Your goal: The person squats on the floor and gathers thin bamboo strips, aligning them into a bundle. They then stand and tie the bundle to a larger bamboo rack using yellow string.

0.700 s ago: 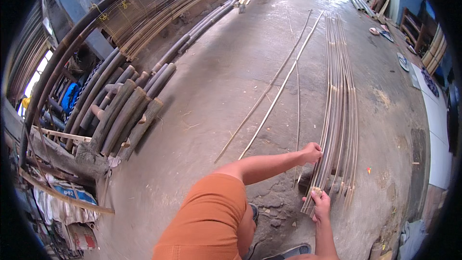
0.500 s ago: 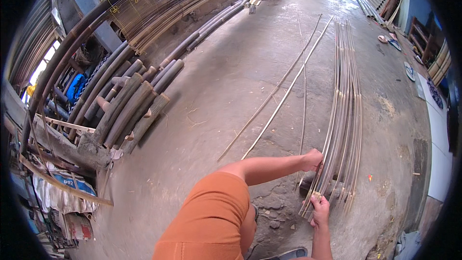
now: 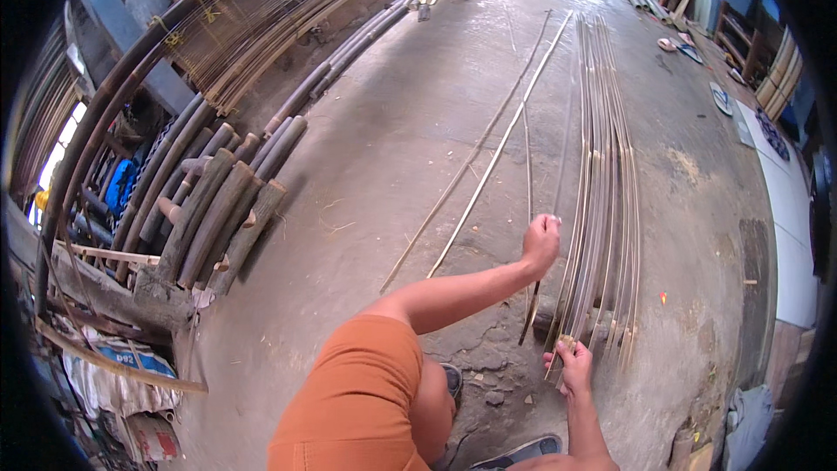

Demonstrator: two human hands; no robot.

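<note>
Bamboo strips on concrete, both hands at the near ends

Wide bare stretch of concrete floor (image 3: 366,166) left of the hands and ahead of them. Bounded on the far left by stacked bamboo poles (image 3: 216,227), well apart from the left hand; on the far right by a white tiled edge (image 3: 789,235). Broken, pitted concrete just left of the right hand.

Left hand (image 3: 540,242): arm reaching across to the right from an orange garment (image 3: 349,392), fingers closed in a pinch around a single thin strip (image 3: 528,318), its near end angling down toward the body. Right hand (image 3: 573,365): nearer the body, forearm rising from below, fingers gripping near ends of the bundle.

Bundle of long bamboo strips (image 3: 602,174) lies right of the left hand, running forward from the right hand, slightly fanned. Short round log (image 3: 547,312) crosswise under its near ends, between the hands. Two loose strips (image 3: 476,193) lie crossed, ahead and left of the left hand.
</note>
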